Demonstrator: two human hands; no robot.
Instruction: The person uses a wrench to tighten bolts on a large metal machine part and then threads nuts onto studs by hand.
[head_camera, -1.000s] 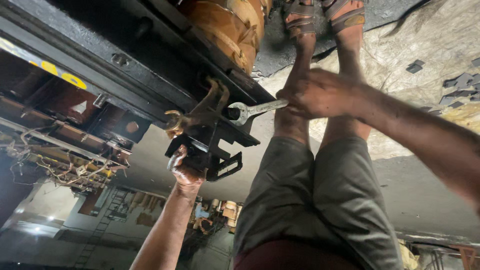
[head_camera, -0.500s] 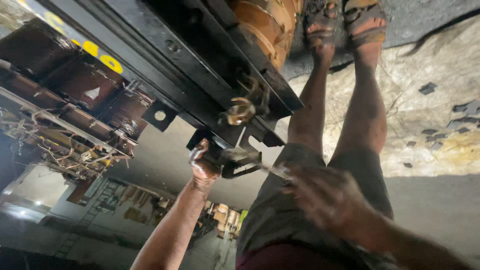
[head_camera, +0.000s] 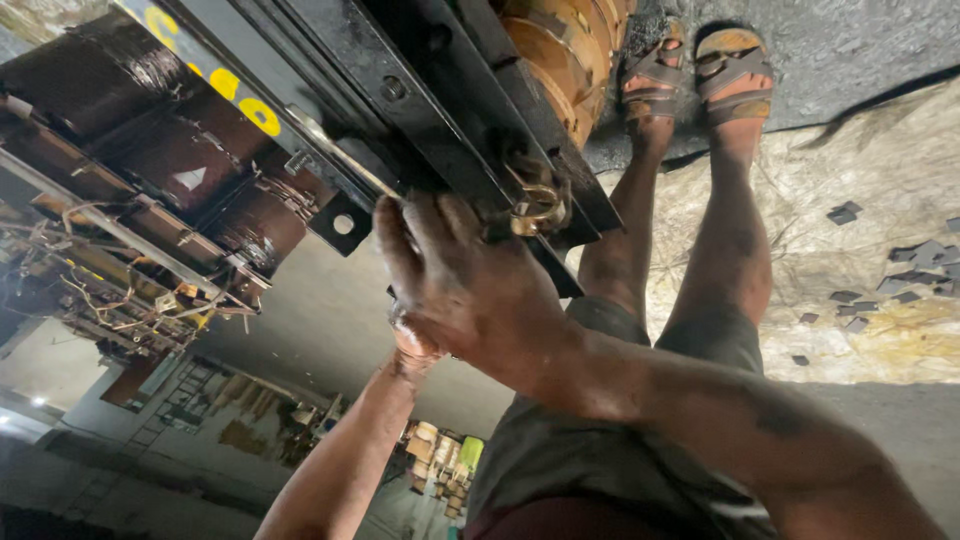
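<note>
My right hand (head_camera: 470, 295) reaches in from the lower right, its back toward me. Its fingers curl over a black bracket (head_camera: 555, 275) at the lower edge of a black steel frame (head_camera: 400, 90). A brass ring fitting (head_camera: 537, 208) sits on the frame just beside its knuckles. My left hand (head_camera: 412, 348) comes in on a forearm from the bottom centre. Only its wrist shows, and the rest is hidden behind my right hand. No wrench is visible. An orange-brown wound coil (head_camera: 565, 60) sits in the frame beyond the hands.
My bare legs and sandalled feet (head_camera: 700, 70) stand on a rough pale floor with small grey metal scraps (head_camera: 900, 270). Dark brown coils (head_camera: 150, 120) and tangled wires (head_camera: 120, 300) hang at the left. A black tab with a hole (head_camera: 343, 222) juts from the frame.
My right hand, holding a wrench a second ago, dropped away and has now come up over the bracket, covering my left hand. The wrench is out of sight. The view has shifted closer.
</note>
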